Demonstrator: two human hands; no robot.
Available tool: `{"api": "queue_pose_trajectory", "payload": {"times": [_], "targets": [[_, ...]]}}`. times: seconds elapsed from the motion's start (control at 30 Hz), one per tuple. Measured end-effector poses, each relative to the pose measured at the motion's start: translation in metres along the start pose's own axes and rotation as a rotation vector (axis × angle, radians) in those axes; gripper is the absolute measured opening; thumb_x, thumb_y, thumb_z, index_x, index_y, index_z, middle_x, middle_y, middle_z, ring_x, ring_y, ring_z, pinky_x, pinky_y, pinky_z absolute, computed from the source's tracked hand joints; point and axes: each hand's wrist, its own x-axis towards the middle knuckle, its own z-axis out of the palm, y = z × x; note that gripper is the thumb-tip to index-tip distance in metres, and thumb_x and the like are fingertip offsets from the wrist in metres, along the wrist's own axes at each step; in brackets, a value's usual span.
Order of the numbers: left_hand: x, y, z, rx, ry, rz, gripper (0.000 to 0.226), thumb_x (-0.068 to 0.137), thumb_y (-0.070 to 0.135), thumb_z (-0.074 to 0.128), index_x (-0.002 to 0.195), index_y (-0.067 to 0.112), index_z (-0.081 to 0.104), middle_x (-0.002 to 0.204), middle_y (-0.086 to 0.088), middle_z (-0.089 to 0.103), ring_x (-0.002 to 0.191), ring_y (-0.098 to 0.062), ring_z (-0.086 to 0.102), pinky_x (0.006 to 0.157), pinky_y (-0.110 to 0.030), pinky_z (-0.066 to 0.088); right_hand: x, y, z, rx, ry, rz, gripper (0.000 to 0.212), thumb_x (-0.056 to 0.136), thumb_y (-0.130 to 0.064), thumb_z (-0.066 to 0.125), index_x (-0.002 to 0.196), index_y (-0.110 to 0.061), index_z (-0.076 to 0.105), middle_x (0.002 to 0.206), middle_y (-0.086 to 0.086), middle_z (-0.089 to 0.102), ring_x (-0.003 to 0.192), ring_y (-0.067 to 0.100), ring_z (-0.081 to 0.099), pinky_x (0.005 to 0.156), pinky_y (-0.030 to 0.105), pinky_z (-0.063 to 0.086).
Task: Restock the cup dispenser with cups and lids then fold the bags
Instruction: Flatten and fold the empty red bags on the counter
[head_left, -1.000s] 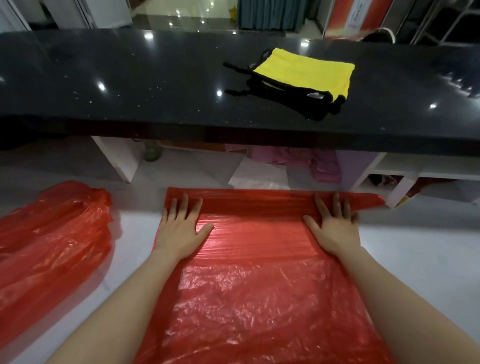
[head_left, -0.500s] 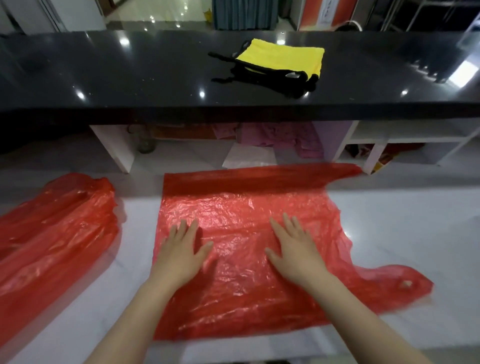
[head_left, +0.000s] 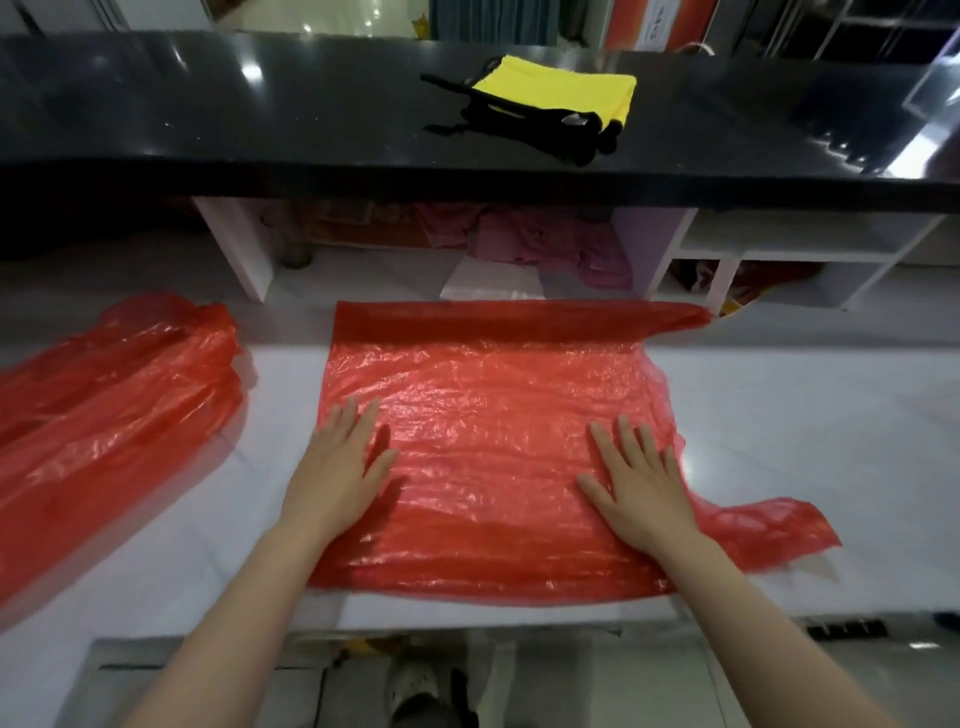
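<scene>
A white counter fills the middle of the frame. A red bag lies flat at its center. The left hand and right hand press it, grip flat with fingers straight. A second red bag lies crumpled at left.

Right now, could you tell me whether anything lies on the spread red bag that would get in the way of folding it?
Nothing visible does. Only the left hand and right hand rest flat on the red bag; the other bag lies apart on the left.
</scene>
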Motion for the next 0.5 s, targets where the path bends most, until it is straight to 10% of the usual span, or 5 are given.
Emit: {"api": "queue_pose_trajectory", "payload": {"times": [0.3,0.5], "targets": [[-0.123,-0.016,0.006,-0.516,0.394,-0.411,0.021,0.096,0.02,0.054,0.112,0.031,0.063,0.112,0.002,0.067,0.098,-0.017,0.061,0.082,-0.032,0.045,-0.071,0.047,-0.02,0.407,0.373,-0.214,0.038,0.09,-0.018,0.061,0.128,-0.018,0.06,0.143,-0.001,0.048,0.136,0.012,0.032,0.109,0.035,0.026],[-0.141,0.001,0.01,-0.934,0.426,-0.584,0.055,0.083,-0.016,0.04,0.111,0.026,0.061,0.109,-0.009,0.068,0.098,-0.025,0.065,0.085,-0.037,0.05,-0.105,0.079,0.0,0.442,0.504,-0.15,0.045,0.075,0.02,0.054,0.111,-0.003,0.068,0.131,0.017,0.058,0.133,0.032,0.04,0.109,0.049,0.03]]}}
